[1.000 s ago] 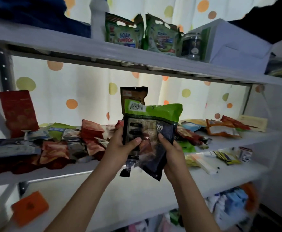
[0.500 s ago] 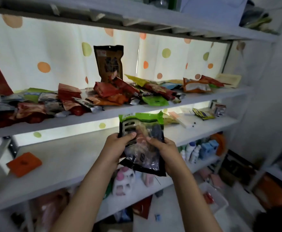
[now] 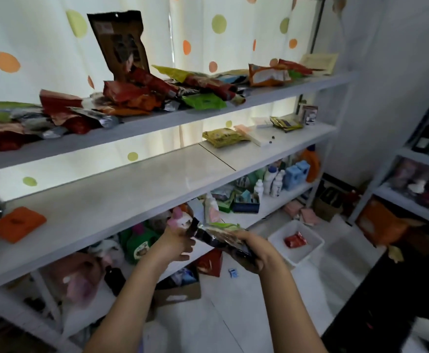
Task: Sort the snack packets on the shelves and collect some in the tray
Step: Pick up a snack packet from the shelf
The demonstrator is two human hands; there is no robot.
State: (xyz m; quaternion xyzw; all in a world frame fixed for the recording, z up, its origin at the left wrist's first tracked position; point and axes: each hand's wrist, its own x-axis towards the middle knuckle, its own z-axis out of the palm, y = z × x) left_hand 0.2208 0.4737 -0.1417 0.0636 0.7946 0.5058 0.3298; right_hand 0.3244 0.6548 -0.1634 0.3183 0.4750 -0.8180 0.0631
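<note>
A dark snack packet with a green top [image 3: 219,231] lies nearly flat between my hands, low in front of the lower shelf. My right hand [image 3: 250,250] grips its right end, and my left hand [image 3: 179,242] holds its left corner. A white tray [image 3: 307,256] stands on the floor to the right of my hands, and a red packet [image 3: 294,239] lies in it. A heap of snack packets [image 3: 142,98] covers the upper shelf, with a brown packet [image 3: 121,44] standing upright behind it.
A yellow packet [image 3: 223,133] and an orange packet [image 3: 17,222] lie on the middle shelf [image 3: 121,189]. Bottles [image 3: 274,182] and cleaning goods crowd the lower shelf. A cardboard box [image 3: 180,294] sits on the floor, and a second shelf unit [image 3: 412,202] stands at the right.
My view has tipped down from the upper shelves toward the floor. Both hands have brought the green-topped packet down from shelf height and turned it flat, close to the tray.
</note>
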